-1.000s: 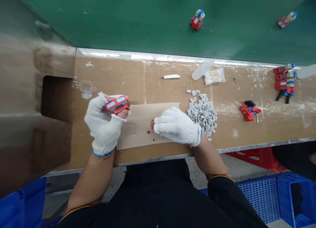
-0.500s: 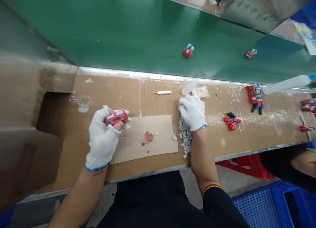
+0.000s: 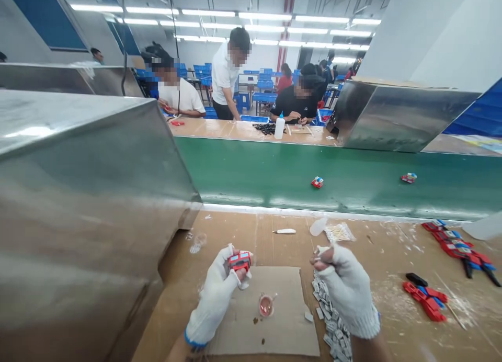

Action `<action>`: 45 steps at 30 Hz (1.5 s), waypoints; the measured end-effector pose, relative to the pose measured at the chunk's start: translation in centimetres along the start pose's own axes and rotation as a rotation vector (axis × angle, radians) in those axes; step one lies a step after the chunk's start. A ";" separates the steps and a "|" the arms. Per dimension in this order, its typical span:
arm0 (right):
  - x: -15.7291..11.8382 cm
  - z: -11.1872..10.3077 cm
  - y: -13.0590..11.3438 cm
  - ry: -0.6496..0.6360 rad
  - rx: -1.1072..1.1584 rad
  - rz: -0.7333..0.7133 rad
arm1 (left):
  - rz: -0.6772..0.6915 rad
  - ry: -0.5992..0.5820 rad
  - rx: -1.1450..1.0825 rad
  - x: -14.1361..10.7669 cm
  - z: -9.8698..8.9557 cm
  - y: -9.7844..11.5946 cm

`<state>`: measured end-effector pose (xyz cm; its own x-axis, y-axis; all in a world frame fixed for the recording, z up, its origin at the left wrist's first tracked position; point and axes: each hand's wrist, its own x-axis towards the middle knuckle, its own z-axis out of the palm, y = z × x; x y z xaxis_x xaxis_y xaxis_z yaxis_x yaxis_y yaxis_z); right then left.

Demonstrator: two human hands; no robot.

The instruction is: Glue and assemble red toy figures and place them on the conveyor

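My left hand (image 3: 214,299), in a white knitted glove, is closed around a red toy vehicle part (image 3: 240,261) with pale blue windows and a grey strip. Gloved the same way, my right hand (image 3: 347,286) is pinched above a pile of small grey pieces (image 3: 333,323). Whatever lies between its fingertips is too small or hidden to name. Between the hands, a small cup (image 3: 265,305) of reddish liquid with a stick in it stands on a cardboard sheet (image 3: 290,336). One loose grey piece (image 3: 309,316) rests at the sheet's right edge.
Behind the bench is a green conveyor belt (image 3: 251,168) carrying toy figures. A white pen-like knife (image 3: 284,231) and a bag of cotton swabs (image 3: 340,232) lie along the back. Red-and-blue toy parts (image 3: 425,299) lie right. A metal housing (image 3: 98,205) blocks the left. People work across the belt.
The view has tilted up, bringing the people across the belt into sight. My right hand has turned so its pinched fingers show. My left hand still holds the red part.
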<state>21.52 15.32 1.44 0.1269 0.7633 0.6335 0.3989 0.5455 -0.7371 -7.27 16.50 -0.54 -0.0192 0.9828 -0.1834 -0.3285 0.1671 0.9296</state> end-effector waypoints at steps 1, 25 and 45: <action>0.0 0.4 -0.9 -0.059 0.075 -0.004 | 0.000 -0.024 -0.005 -0.1 0.5 0.3; -4.2 4.3 -4.9 -0.092 -0.177 -0.247 | 0.404 -0.197 0.325 -3.3 1.8 -2.8; -6.3 6.7 -1.5 -0.217 -0.041 -0.336 | 0.814 -0.178 0.669 -3.4 1.1 -2.4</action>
<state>14.08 12.03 -3.00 -0.2095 0.6025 0.7701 0.4222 0.7661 -0.4845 -5.38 12.82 -1.85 0.1564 0.8063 0.5704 0.3069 -0.5886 0.7479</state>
